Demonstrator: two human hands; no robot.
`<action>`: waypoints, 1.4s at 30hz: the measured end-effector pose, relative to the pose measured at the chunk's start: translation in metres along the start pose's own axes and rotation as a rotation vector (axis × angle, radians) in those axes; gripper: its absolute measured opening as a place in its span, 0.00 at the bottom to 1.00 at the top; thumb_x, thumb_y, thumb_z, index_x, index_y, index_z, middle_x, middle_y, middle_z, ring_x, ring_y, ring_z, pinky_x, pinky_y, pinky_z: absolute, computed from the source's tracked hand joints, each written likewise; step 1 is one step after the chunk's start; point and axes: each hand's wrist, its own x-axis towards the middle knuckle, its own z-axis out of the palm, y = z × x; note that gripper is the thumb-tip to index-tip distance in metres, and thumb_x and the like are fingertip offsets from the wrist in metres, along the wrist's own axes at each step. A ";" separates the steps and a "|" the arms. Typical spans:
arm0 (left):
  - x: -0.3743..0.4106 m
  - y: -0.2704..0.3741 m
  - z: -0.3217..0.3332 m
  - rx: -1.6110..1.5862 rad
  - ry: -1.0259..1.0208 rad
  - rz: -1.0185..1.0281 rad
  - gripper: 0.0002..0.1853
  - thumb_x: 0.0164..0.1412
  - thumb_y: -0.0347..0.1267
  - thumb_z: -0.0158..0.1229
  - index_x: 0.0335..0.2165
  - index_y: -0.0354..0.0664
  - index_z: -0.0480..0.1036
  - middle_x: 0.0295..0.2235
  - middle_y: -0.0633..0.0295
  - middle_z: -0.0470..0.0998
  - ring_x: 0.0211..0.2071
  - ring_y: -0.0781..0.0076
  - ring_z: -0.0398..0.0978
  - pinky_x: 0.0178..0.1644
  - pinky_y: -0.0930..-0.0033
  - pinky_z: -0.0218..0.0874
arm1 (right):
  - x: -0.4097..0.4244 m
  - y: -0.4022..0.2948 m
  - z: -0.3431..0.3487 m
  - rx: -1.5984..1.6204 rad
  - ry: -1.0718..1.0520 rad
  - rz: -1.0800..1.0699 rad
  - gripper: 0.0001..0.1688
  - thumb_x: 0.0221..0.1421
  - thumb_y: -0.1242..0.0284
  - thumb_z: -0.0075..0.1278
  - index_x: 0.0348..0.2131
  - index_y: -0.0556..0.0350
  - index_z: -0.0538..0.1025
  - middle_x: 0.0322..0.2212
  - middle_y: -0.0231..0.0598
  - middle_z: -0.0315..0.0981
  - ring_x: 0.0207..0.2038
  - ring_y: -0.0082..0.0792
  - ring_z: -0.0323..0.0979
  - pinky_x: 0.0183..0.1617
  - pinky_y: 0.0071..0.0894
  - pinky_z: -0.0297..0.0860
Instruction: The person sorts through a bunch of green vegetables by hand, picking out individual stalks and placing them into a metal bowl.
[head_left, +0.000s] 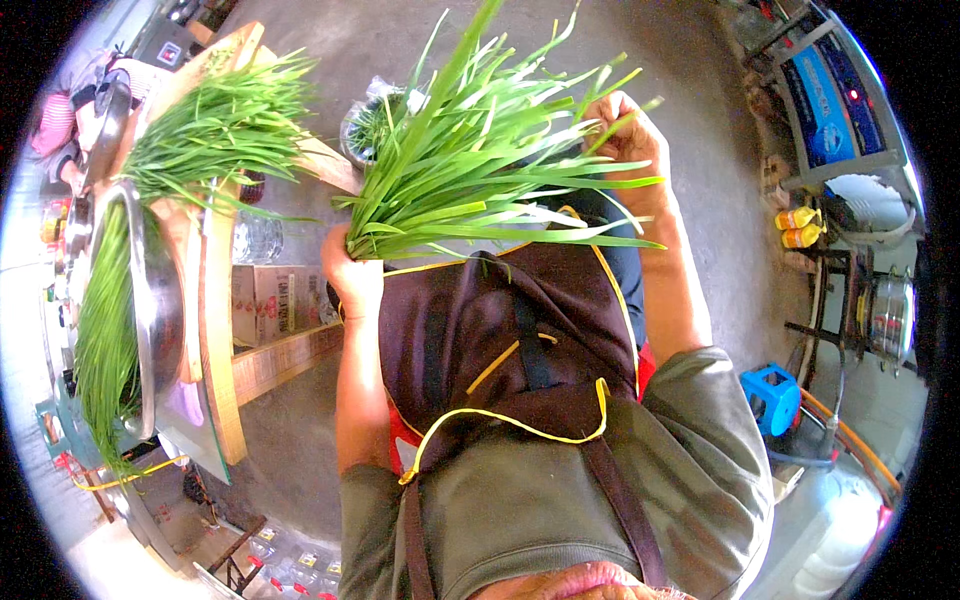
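My left hand (352, 270) grips a loose bunch of long green leaves, which look like garlic chives (465, 165), by its lower ends. The leaves fan out above my lap and dark apron (510, 322). At the leaf tips is my right hand (630, 142), its fingers curled. Leaves partly cover those fingers, so I cannot tell whether one is pinched between them. To the left, another pile of the same leaves (225, 127) lies on a wooden table (217, 300). Beside it, a metal basin (161, 300) holds more long leaves (109, 315).
Beyond the bunch, a container with plastic lining (356, 135) holds green scraps on the floor. A cardboard box (277, 304) stands under the table. At right are a blue plastic stool (772, 397) and yellow bottles (799, 225). Another person's hand (73, 178) shows at the far left.
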 end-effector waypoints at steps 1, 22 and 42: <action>0.001 0.005 -0.001 -0.012 -0.001 -0.005 0.10 0.47 0.24 0.66 0.31 0.36 0.74 0.28 0.49 0.77 0.32 0.46 0.75 0.39 0.56 0.65 | -0.002 -0.007 0.008 -0.040 -0.018 0.024 0.03 0.49 0.79 0.43 0.27 0.52 0.67 0.23 0.31 0.61 0.19 0.18 0.52 0.19 0.19 0.49; 0.005 0.012 -0.004 0.103 -0.009 0.115 0.09 0.48 0.26 0.66 0.30 0.38 0.74 0.28 0.50 0.77 0.33 0.43 0.73 0.38 0.52 0.63 | -0.003 -0.054 0.068 -1.034 -0.553 0.062 0.16 0.62 0.66 0.56 0.40 0.63 0.79 0.31 0.30 0.78 0.36 0.19 0.72 0.41 0.24 0.70; 0.007 0.014 -0.006 0.106 0.005 0.161 0.09 0.47 0.27 0.66 0.28 0.37 0.74 0.28 0.48 0.77 0.33 0.41 0.73 0.38 0.51 0.63 | 0.015 -0.046 0.070 -1.016 -0.877 0.266 0.14 0.56 0.67 0.58 0.31 0.62 0.76 0.27 0.29 0.73 0.34 0.20 0.68 0.38 0.29 0.65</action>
